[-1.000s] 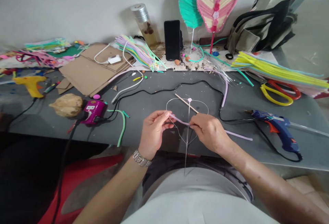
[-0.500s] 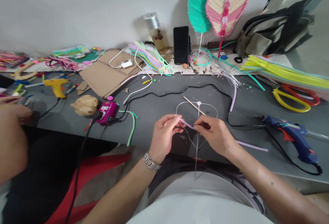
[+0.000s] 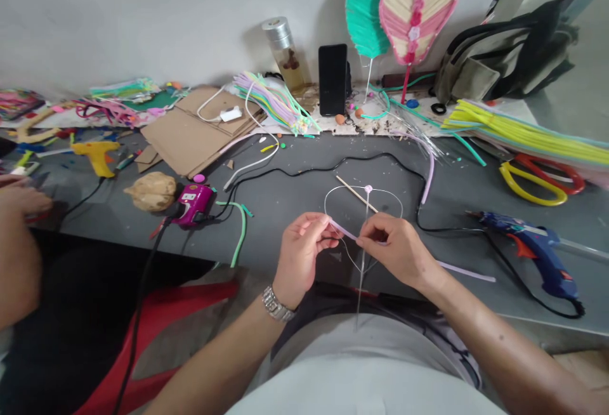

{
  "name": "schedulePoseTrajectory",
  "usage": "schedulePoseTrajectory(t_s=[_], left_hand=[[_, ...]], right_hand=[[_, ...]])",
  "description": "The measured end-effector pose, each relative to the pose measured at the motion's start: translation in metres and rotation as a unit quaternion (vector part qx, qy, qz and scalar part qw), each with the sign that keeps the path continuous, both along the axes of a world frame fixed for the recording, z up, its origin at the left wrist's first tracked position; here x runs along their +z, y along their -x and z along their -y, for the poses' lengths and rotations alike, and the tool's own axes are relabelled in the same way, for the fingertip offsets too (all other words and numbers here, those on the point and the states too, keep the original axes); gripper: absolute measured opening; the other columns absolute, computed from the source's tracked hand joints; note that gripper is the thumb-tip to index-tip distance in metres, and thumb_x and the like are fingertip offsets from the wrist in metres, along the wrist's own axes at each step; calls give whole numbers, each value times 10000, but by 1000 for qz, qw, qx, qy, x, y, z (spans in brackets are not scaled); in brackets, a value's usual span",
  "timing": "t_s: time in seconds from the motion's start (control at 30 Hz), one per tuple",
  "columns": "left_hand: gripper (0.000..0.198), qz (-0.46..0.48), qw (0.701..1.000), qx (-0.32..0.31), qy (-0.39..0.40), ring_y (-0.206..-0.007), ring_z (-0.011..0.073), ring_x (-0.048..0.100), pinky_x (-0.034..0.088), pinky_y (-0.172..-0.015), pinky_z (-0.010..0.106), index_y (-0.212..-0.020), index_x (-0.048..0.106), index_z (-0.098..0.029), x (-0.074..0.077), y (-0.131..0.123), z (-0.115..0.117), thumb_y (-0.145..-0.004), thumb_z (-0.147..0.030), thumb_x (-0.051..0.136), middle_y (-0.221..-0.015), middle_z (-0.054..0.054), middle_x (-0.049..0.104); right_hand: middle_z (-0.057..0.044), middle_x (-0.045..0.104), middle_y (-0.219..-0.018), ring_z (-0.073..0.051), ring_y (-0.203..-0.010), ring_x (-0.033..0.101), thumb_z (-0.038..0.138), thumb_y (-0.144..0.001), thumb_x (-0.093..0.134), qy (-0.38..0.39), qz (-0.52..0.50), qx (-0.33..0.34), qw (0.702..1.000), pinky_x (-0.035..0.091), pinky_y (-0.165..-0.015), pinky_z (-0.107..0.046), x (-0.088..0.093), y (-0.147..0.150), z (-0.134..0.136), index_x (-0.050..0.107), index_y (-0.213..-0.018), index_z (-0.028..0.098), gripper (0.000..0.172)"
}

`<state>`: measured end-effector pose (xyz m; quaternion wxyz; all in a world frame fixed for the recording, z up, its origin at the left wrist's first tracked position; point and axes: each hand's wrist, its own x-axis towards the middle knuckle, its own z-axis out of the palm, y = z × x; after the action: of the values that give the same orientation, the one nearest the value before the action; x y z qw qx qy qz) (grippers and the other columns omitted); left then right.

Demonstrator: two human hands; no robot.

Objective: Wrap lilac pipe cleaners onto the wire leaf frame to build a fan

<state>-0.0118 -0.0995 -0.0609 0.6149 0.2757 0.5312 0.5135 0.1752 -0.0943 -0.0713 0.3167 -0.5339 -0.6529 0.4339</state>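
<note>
Between both hands, at the near edge of the grey table, stretches a lilac pipe cleaner (image 3: 344, 230). My left hand (image 3: 307, 245) pinches one end between thumb and fingertips. My right hand (image 3: 396, 247) is closed on it a short way along, and the strand shows again as a long lilac tail past the wrist. Around and beneath the fingers is a heart-shaped wire frame (image 3: 333, 191) with a small lilac knot at its top. A straight wire stem (image 3: 360, 288) runs down from it toward my lap. Behind the frame lies a thin wooden stick (image 3: 351, 190).
On the right are a blue glue gun (image 3: 533, 243) and scissors (image 3: 528, 190). Left lie a purple power adapter (image 3: 194, 204), a gourd-like lump (image 3: 151, 191) and a yellow glue gun (image 3: 99, 158). A black cable (image 3: 309, 171) crosses the table. Another person's arm (image 3: 19, 250) is at far left.
The view has shifted slightly. Both hands keep their hold on the lilac pipe cleaner, and the wire stem's lower end leans a little further left.
</note>
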Motion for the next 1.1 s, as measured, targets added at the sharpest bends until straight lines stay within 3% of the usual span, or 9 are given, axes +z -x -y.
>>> schedulePoseTrajectory(t_s=[0.17, 0.37, 0.7, 0.93, 1.1], left_hand=[[304, 20, 1000, 4, -4, -730, 158, 702, 564, -663, 265, -798, 653, -156, -1, -4, 0, -749, -393, 838, -743, 39, 721], [293, 90, 995, -8, 35, -736, 138, 708, 523, -572, 199, -816, 648, -163, 5, -8, -12, -720, -329, 871, -767, 5, 692], [71, 181, 980, 6, 89, -648, 94, 666, 563, -607, 191, -802, 671, -127, 22, -17, -22, -849, -135, 725, -717, 18, 667], [172, 144, 988, -23, 43, -675, 106, 655, 526, -546, 184, -818, 662, -129, 33, -21, -33, -786, -235, 794, -752, 20, 662], [277, 121, 991, -46, 29, -697, 118, 652, 548, -598, 217, -816, 654, -135, 36, -20, -38, -724, -311, 847, -746, 15, 655]], right_hand=[[8, 680, -744, -142, -702, 579, 222, -811, 666, -4, -3, -15, 1000, 408, -653, -279, -1, -1, -1, 654, -679, 208, 134], [17, 656, -650, -127, -608, 548, 259, -781, 665, 10, -30, -60, 998, 404, -605, -263, 2, -2, -6, 664, -655, 198, 140], [1, 646, -617, -134, -582, 551, 289, -744, 677, -9, -68, -120, 990, 408, -579, -259, 10, 1, 0, 638, -608, 188, 174], [-18, 693, -713, -138, -611, 568, 283, -768, 671, -23, -90, -155, 984, 432, -610, -269, 13, 7, 1, 652, -638, 189, 161], [-5, 668, -668, -137, -597, 552, 294, -761, 681, 16, -102, -149, 983, 422, -593, -265, 12, 5, -5, 653, -657, 190, 150]])
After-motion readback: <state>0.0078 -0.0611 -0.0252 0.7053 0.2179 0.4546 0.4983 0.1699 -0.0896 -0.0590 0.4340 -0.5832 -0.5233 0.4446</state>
